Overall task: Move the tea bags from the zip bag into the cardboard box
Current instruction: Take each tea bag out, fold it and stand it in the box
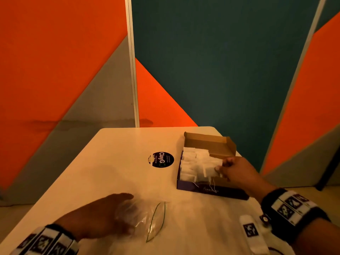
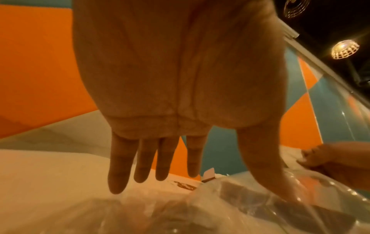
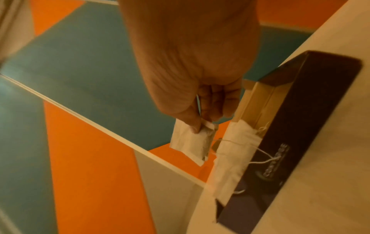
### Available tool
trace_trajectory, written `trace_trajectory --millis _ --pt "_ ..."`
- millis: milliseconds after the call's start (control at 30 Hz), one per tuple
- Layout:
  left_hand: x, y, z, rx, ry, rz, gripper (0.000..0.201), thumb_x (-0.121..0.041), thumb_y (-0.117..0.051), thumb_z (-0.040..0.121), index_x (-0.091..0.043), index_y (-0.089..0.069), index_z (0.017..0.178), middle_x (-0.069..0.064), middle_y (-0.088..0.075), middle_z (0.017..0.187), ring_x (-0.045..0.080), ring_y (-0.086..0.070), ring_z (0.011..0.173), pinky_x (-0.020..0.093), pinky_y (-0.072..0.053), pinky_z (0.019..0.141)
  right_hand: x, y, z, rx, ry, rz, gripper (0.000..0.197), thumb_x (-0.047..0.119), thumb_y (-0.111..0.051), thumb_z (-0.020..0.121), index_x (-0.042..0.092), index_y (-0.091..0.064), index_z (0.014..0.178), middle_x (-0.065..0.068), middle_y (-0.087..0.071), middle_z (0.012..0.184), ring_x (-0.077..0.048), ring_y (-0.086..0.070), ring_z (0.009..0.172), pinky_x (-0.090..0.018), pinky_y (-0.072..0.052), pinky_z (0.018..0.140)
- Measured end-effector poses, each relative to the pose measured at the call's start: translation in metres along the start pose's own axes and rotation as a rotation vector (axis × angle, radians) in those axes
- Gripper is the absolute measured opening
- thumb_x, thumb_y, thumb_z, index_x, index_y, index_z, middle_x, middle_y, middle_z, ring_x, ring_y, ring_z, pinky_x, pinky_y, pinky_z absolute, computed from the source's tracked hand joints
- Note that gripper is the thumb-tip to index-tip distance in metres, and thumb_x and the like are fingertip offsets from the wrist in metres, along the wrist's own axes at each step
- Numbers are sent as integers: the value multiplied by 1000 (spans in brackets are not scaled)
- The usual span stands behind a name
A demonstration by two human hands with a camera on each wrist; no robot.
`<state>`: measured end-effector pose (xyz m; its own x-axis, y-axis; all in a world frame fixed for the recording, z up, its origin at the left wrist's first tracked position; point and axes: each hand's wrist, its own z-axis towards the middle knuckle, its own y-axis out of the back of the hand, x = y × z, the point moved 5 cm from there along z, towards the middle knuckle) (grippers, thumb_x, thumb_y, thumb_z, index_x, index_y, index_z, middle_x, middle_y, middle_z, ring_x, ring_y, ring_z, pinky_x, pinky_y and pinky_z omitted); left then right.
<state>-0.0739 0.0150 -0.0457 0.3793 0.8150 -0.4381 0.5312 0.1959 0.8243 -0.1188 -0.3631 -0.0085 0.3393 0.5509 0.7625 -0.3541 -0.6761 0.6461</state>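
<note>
a pale cream tabletop with rounded far corners [image 1: 114, 173] fills the near half of the scene. a round black sticker with white "clayg" lettering [image 1: 161, 159] lies flat on it toward the far middle, its left edge torn. behind the table stand wall panels in orange [image 1: 46, 61], dark teal [image 1: 220, 61] and grey [image 1: 103, 100], cut in slanted shapes, with a thin white vertical strip [image 1: 132, 61] between the left and middle panels. a round caged ceiling lamp [image 2: 344, 49] glows on the upper right against a black ceiling.
</note>
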Motion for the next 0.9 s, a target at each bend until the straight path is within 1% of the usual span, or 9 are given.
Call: trace_trajectory --millis 133,233,300,333,400,467,633,733,900 --pt "-3 -12 3 60 -19 157 120 -77 -75 59 -41 -11 154 -23 -18 158 -1 -21 141 20 -15 116 -13 -17 32 77 -22 -146 9 23 -69 91 17 -68 84 -5 -69 84 -20 -64 80 -31 -51 67" --pt "-8 -12 5 20 -61 257 94 -61 -71 77 -38 -20 152 -21 -26 152 3 -25 140 15 -16 107 -13 -29 39 161 -7 -208 18 9 -67 90 18 -65 74 -4 -68 81 -19 -65 78 -30 -57 74" --pt "-1 -14 11 -1 -60 227 91 -66 -72 71 -43 -28 147 -24 -33 146 1 -32 134 18 -20 109 -10 -33 39 155 52 -181 30 -2 -63 89 22 -59 72 4 -63 77 -10 -59 74 -19 -51 66" --pt "7 -14 16 -20 -55 198 91 -73 -73 64 -46 -35 141 -26 -39 141 -2 -39 127 21 -26 109 -11 -36 40 155 76 -174 29 -5 -63 87 23 -63 80 5 -66 84 -10 -61 79 -22 -53 72" --pt "23 -18 23 -37 -25 139 87 -81 -73 53 -49 -43 129 -28 -49 125 -4 -49 111 22 -37 101 -15 -42 45 168 120 -169 34 -3 -67 81 24 -70 101 4 -71 104 -17 -66 97 -38 -55 91" --pt "33 -21 27 -37 -8 100 96 -83 -73 47 -55 -38 132 -32 -46 127 -5 -48 114 23 -37 104 -24 -48 54 195 100 -172 34 3 -71 79 25 -72 104 4 -71 106 -19 -66 101 -41 -53 95" --pt "37 -23 28 -51 -6 44 109 -81 -78 43 -57 -30 139 -36 -42 129 -7 -46 116 25 -39 106 -41 -56 78 181 41 -195 19 20 -75 71 25 -74 89 3 -73 96 -20 -67 92 -45 -56 91" --pt "35 -24 23 -54 -30 42 107 -72 -82 47 -53 -33 139 -35 -43 129 -8 -46 117 23 -39 106 -37 -54 72 128 48 -154 17 16 -78 73 22 -72 87 1 -72 93 -21 -67 90 -45 -55 91" --pt "31 -22 19 -59 -21 89 89 -58 -83 57 -49 -37 134 -26 -50 127 -4 -51 111 20 -43 98 -7 -33 39 -101 157 -154 14 18 -71 87 19 -61 97 -1 -64 87 -18 -64 82 -31 -52 71"
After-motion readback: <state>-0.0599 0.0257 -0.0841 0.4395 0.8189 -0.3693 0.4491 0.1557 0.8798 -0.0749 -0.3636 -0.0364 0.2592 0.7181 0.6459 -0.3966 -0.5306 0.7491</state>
